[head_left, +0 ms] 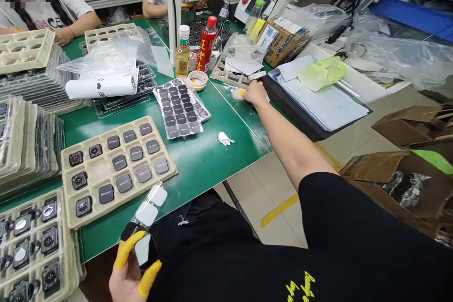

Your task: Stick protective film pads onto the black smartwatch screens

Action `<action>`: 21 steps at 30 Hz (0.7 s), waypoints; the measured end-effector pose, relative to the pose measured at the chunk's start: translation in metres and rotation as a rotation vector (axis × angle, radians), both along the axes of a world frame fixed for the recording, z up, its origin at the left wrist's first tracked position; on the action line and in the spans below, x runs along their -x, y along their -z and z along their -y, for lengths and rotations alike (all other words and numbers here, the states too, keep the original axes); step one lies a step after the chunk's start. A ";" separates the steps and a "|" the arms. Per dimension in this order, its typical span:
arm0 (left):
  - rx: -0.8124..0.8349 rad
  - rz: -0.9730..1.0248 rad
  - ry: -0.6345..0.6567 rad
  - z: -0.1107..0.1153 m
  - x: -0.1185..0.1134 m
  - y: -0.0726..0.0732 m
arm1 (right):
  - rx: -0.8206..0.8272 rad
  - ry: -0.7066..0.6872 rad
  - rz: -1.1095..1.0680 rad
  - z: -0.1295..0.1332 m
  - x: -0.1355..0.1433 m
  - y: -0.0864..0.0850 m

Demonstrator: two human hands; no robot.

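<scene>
Near the bottom, my left hand (132, 269), with yellow finger cots, grips a black watch case (146, 251) by its edges. A strip of pale film labels (146, 213) lies just above that hand. My right arm reaches across the green table; my right hand (255, 92) has its fingers bent down at a small clear plastic bag (235, 93), and what they hold, if anything, is hidden. A beige tray (101, 168) at the left holds several watch cases, many with grey square covers. Sheets of dark square stickers (179, 109) lie behind it.
Stacked trays (28, 141) stand at the left. A red bottle (208, 45), an oil-coloured bottle (183, 54) and a tape roll (197, 80) are at the back. Crumpled white paper (225, 138) lies mid-table. Papers (323, 96) sit at the right; two people sit opposite.
</scene>
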State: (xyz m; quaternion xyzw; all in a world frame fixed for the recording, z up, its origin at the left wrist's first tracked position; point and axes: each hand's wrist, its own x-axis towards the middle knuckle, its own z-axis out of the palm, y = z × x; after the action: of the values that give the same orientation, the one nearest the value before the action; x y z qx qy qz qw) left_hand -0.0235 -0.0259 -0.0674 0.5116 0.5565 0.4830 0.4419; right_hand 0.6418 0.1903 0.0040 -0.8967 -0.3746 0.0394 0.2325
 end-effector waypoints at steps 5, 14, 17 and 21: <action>-0.004 0.041 0.036 -0.008 -0.006 0.000 | -0.027 -0.066 0.030 0.035 0.030 0.013; -0.206 0.065 0.218 -0.039 -0.042 -0.015 | -0.080 -0.383 -0.004 0.158 0.157 0.062; -0.270 0.050 0.321 -0.047 -0.055 -0.030 | -0.149 -0.413 -0.012 0.168 0.185 0.048; -0.332 0.002 0.428 -0.050 -0.067 -0.041 | -0.321 -0.714 -0.066 0.187 0.249 0.004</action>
State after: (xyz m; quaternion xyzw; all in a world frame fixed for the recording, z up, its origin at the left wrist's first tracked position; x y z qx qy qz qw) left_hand 0.0433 0.0242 -0.0262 0.6828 0.3483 0.4637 0.4444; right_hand 0.3930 0.0031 -0.0002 -0.6604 -0.6568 0.0877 0.3532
